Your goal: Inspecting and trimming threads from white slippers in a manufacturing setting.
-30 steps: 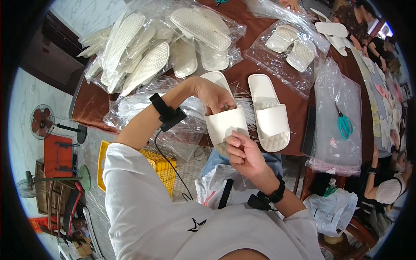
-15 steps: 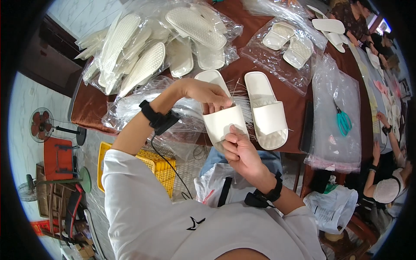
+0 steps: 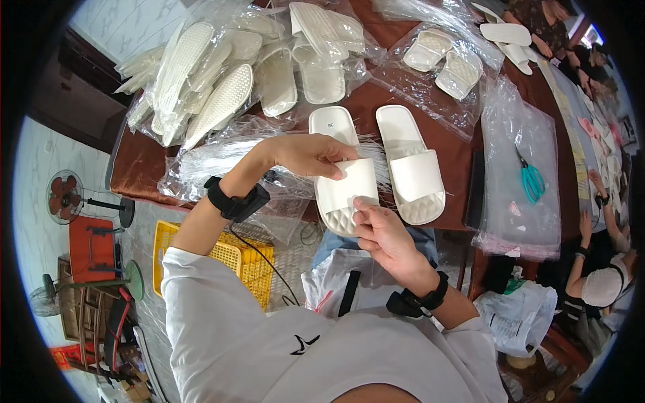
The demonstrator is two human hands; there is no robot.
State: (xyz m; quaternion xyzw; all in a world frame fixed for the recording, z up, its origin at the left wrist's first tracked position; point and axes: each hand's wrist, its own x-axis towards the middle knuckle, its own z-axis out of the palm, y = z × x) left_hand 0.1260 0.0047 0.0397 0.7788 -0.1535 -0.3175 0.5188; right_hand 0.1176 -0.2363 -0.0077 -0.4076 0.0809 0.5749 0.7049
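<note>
A white slide slipper lies at the near edge of the brown-covered table, its heel pointing away from me and a small dark mark on its insole. My left hand is closed on the far edge of its strap, thumb on top; the other fingertips are partly hidden. With thumb and finger, my right hand pinches the strap's near edge. Just right of it rests a matching slipper, untouched. Thin clear plastic fasteners are bunched behind and left of my left hand.
Bagged white slippers pile up at the far left, and another bagged pair sits farther back. Teal-handled scissors lie on flat clear bags at right. A yellow crate stands below the table. Other people work at far right.
My left hand has drawn its fingers back from the foot opening, and its thumb now lies on the strap. The slipper's heel shows more. A bagged slipper at the back has shifted.
</note>
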